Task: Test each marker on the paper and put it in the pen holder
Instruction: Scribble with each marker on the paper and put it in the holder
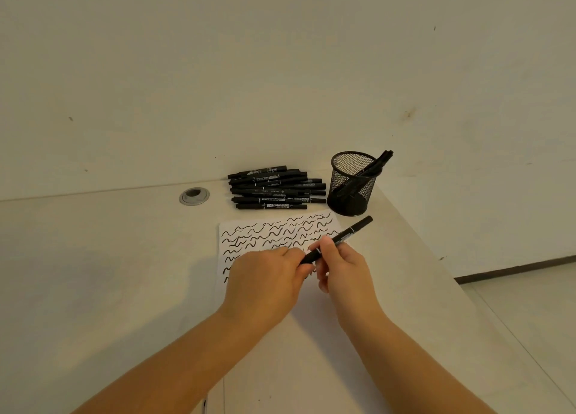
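Note:
A black marker [346, 236] slants over the white paper [249, 237], which carries several wavy black lines. My right hand [344, 265] grips the marker's barrel. My left hand [268, 284] pinches its lower end, where the cap sits. Behind the paper lies a pile of several black markers [274, 187]. The black mesh pen holder [353, 184] stands to the right of the pile with a few markers leaning in it.
A round metal cable grommet [194, 196] is set in the desk left of the pile. The desk's right edge [452, 276] runs diagonally close to the holder, with floor beyond. A wall rises just behind the desk.

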Available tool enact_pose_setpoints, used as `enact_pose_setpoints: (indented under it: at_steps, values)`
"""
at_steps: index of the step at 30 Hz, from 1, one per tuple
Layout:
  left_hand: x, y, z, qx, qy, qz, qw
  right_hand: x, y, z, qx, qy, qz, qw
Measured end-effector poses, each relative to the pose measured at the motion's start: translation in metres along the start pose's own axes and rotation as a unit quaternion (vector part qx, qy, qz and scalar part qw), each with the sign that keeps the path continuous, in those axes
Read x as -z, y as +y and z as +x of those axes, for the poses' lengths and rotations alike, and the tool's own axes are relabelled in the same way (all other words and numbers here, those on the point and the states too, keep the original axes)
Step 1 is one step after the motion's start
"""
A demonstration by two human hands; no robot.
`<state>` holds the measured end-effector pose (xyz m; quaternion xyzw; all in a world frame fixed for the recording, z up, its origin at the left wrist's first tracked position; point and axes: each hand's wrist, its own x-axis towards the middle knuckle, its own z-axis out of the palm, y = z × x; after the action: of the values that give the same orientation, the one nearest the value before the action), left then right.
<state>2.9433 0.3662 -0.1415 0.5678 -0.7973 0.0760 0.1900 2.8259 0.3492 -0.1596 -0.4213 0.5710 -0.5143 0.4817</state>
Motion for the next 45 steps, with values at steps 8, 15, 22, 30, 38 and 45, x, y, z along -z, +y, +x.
enact_pose_setpoints:
  at_steps: [8,15,22,30,38,45]
  values:
    - [-0.005,-0.013,-0.008,-0.055,0.014,0.034,0.998,0.056,-0.009,0.040,0.058,0.097,-0.017,0.993]
    - [-0.020,-0.017,-0.008,-0.046,-0.036,-0.063,0.996,0.076,0.005,0.044,0.120,0.075,-0.086,0.986]
    - [-0.029,-0.025,-0.010,-0.034,-0.025,-0.107,0.993,0.074,0.011,0.046,0.116,0.043,-0.135,0.983]
    - [-0.032,-0.027,-0.011,-0.029,-0.024,-0.130,0.991,0.075,0.013,0.047,0.115,0.070,-0.162,0.978]
    - [-0.027,-0.027,-0.012,-0.004,-0.004,-0.159,0.987,0.077,0.008,0.041,0.144,0.140,-0.111,0.973]
    - [-0.022,-0.026,-0.011,0.056,-0.004,-0.246,0.968,0.051,-0.013,0.029,0.133,0.034,-0.009,0.990]
